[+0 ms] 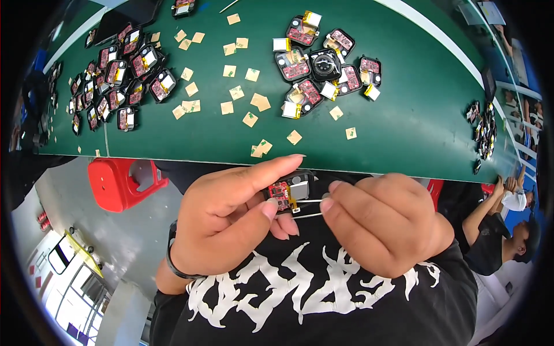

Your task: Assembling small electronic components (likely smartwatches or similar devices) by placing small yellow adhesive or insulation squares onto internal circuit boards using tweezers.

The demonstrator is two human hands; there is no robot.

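Just off the near table edge, my left hand [216, 222] is closed around a small black device casing [304, 175]. Inside it sit a red circuit board [278, 191] and a silver battery [299, 190], with yellow tape between them. My left thumb presses by the lower edge of the board. My right hand [386, 222] pinches metal tweezers [310, 201], whose two prongs reach left to the casing. One prong lies beside a small white connector at the board's lower right; whether it grips anything is too small to tell.
On the green table [190, 130] lie several similar open casings [115, 72] at the left and another group [349, 79] at the right of centre. Square tan stickers [229, 71] are scattered between them. A red stool [109, 185] stands below the left edge. Another person [490, 225] sits at the right.
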